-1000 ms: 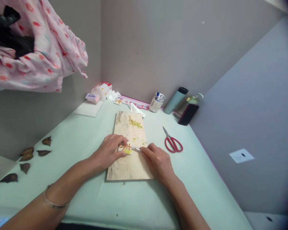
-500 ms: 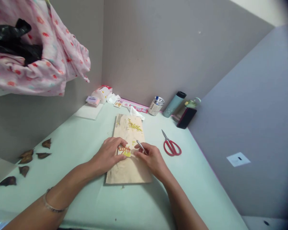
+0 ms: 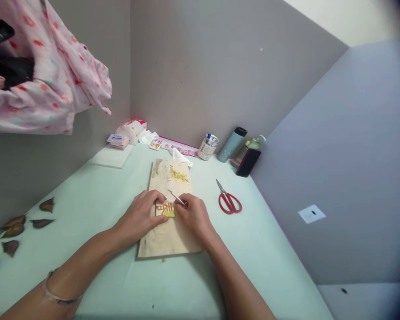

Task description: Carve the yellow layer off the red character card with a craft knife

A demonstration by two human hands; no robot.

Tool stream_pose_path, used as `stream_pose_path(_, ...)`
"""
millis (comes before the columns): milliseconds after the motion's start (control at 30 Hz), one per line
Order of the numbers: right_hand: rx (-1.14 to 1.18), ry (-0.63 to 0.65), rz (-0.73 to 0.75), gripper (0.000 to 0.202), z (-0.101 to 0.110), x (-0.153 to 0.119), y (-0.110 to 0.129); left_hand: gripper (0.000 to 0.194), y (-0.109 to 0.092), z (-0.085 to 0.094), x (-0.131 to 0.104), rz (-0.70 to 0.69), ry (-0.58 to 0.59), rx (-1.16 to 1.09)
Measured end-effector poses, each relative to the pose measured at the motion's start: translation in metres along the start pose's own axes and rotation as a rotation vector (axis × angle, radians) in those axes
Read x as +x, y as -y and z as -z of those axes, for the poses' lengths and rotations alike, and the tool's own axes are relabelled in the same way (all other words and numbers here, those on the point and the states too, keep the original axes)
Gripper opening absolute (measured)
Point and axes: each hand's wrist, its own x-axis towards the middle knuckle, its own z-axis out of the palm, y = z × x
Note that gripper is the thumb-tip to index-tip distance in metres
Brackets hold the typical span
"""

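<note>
A wooden board [image 3: 168, 242] lies lengthwise before me on the pale green table. On it is a small flat block [image 3: 164, 210], perhaps a carving block, with an orange-red character and a yellow patch. My left hand [image 3: 140, 212] grips the block, thumb along its near edge and fingers along its far edge. In my right hand [image 3: 195, 216] is a slim, silvery pen-shaped carving tool [image 3: 176, 197], pinched close to the block's right side. Its upper end points up and left; the working tip is hidden by my fingers. Yellow shavings [image 3: 179, 174] are scattered on the board's far part.
Red-handled scissors [image 3: 230, 203] lie right of the board. Along the back stand a cup [image 3: 208, 147], a teal bottle [image 3: 232, 145] and a dark phone [image 3: 248, 162]. Several brown dried pods [image 3: 42, 223] lie at left. A pink patterned cloth bag [image 3: 53, 84] hangs upper left.
My right hand has moved in closer to the block, and the tool now leans further left. My left hand keeps its hold. The whole view has shifted slightly.
</note>
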Motion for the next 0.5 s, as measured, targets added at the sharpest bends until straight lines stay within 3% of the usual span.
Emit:
stream_pose_path(267, 0.049, -0.076, 0.013, 0.020, 0.019, -0.023, -0.026, 0.026, -0.002, 0.001, -0.001, 0.012, 0.002, 0.009)
stream_pose_path(500, 0.006, 0.043, 0.023, 0.010, 0.007, -0.018, -0.006, 0.026, -0.004, -0.001, -0.001, 0.009, -0.004, 0.021)
